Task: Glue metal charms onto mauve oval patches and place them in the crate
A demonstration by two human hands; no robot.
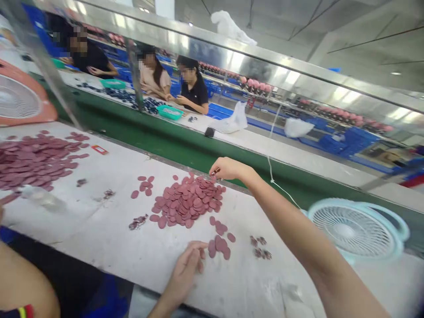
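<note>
My right hand (pixel 230 168) reaches to the far side of a heap of dull-red oval pieces (pixel 187 201). Its fingers are closed on a small dark brown piece (pixel 216 171), whose kind I cannot make out. Close to the table's near edge, my left hand (pixel 188 267) rests with its index finger stretched toward a small cluster of the same ovals (pixel 219 246); the other fingers curl loosely, and nothing shows in them. Several small dark shiny bits (pixel 261 247) lie right of that cluster. More dark bits (pixel 138 222) lie left of the heap.
A light-blue fan (pixel 353 229) stands at right, an orange fan (pixel 20 95) at far left. Another oval heap (pixel 36 159) and a clear plastic bag (pixel 43 197) lie left, near another person's arm (pixel 26 278). Beyond the green conveyor belt (pixel 159 139), several people sit working.
</note>
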